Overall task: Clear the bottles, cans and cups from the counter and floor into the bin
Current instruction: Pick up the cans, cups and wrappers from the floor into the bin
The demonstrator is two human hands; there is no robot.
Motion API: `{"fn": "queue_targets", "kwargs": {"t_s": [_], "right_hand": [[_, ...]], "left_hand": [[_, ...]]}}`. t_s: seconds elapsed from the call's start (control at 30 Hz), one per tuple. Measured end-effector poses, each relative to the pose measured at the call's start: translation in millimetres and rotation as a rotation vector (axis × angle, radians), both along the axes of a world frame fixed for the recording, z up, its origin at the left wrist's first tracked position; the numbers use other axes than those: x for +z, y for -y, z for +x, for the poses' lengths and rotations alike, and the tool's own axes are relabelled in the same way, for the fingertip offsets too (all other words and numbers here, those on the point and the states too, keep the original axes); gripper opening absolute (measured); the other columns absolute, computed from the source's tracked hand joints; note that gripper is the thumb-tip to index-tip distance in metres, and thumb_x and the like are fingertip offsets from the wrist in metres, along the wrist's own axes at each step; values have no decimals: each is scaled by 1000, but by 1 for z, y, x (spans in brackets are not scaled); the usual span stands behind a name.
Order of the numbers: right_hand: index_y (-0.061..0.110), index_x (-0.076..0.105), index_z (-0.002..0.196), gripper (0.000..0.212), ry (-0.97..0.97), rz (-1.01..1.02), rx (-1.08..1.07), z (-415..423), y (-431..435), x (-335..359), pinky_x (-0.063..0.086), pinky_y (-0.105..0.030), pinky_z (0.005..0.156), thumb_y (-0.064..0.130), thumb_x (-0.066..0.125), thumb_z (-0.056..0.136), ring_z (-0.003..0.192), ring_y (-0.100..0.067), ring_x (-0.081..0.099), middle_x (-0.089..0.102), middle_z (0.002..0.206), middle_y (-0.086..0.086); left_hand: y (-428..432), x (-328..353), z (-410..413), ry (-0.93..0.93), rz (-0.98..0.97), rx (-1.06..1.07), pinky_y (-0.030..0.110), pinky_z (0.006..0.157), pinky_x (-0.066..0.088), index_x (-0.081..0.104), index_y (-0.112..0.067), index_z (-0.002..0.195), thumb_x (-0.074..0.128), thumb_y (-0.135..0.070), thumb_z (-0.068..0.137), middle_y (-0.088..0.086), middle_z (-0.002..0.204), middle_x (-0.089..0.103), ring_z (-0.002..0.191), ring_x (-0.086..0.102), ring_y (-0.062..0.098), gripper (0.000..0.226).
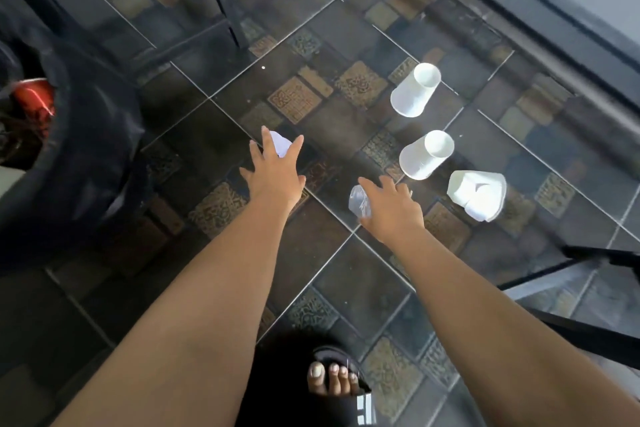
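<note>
My left hand (pixel 273 172) reaches down over the tiled floor (pixel 363 281) with its fingers spread and straight, hovering above a small white cup (pixel 281 145) that shows between them at 12 o'clock; I cannot tell whether they touch it. My right hand (pixel 393 210) is curled over a clear cup (pixel 360 202), which pokes out under my thumb at 9 o'clock of that hand. 3 more cups sit on the floor to the right: a far white cup (pixel 415 90) at 1 o'clock, a near white cup (pixel 426 155) just below it, and a crushed white cup (pixel 477 196) at 3 o'clock of my right hand. The black-lined bin (pixel 90 135) stands at 9 o'clock, with a red can (pixel 34 99) inside.
</note>
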State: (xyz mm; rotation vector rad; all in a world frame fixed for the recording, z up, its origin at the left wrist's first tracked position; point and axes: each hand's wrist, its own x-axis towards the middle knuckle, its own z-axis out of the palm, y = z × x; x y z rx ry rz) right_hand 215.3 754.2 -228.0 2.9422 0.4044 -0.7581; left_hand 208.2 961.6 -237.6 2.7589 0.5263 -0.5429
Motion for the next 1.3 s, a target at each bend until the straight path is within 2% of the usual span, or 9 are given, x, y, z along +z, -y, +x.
{"fn": "queue_targets", "kwargs": {"t_s": [0.17,0.3,0.43,0.63,0.73,0.93,1.07,1.2,1.3], "right_hand": [[30,21,150,76,23,-53,52,4,-4,-1,47,-44,89,44,62,88,127,-35,43,45,141,-7],[29,21,149,73,61,-69,68,6,-6,-2,45,-46,90,46,59,89,125,-35,46,48,139,-6],[29,25,145,70,83,-34,32,10,-10,-2,44,-44,86,46,58,87,120,-35,49,52,133,-5],[28,19,148,75,127,8,-10,14,-22,6,41,-50,92,54,53,87,124,-35,50,50,139,-3],[24,22,144,71,165,37,-27,16,-32,14,40,-53,95,56,51,86,121,-33,53,54,135,-3],[18,29,130,63,239,142,-18,21,-65,35,43,-50,92,56,53,86,114,-33,57,59,125,-6],[17,33,133,67,326,247,-6,29,-94,58,41,-49,94,57,56,83,117,-34,54,57,129,-8],[17,39,130,65,436,490,-61,40,-131,91,41,-52,94,52,61,79,117,-36,53,55,128,-8],[15,43,135,71,545,707,-69,44,-167,124,46,-52,93,52,64,79,119,-33,51,53,131,-7]], "left_hand": [[-3,-12,11,-5,51,-26,50,116,29,22,-37,153,63,-31,95,16,162,4,148,13,35,70],[-6,-15,12,70,92,-11,41,99,46,38,-27,147,68,-14,90,16,150,22,126,40,32,66],[-8,-14,13,86,73,27,38,91,52,46,-17,136,70,1,83,17,148,23,120,43,32,61],[-17,-17,0,126,39,72,37,89,51,51,-17,127,67,-6,87,20,133,44,112,48,33,45],[-21,-8,-9,159,-60,176,34,82,50,52,-18,125,64,-14,92,18,133,43,108,52,33,35],[-36,25,-14,380,-252,315,27,76,53,57,-19,117,61,-12,92,13,132,45,96,58,25,26],[-49,62,-14,607,-285,312,42,84,49,62,-14,106,58,0,83,14,126,46,97,54,36,27],[-68,110,-15,833,-270,295,45,84,50,62,-13,106,56,3,81,15,136,43,114,50,37,30],[-85,148,-20,982,-242,318,37,89,49,62,-17,110,58,0,84,13,145,38,127,45,33,31]]}}
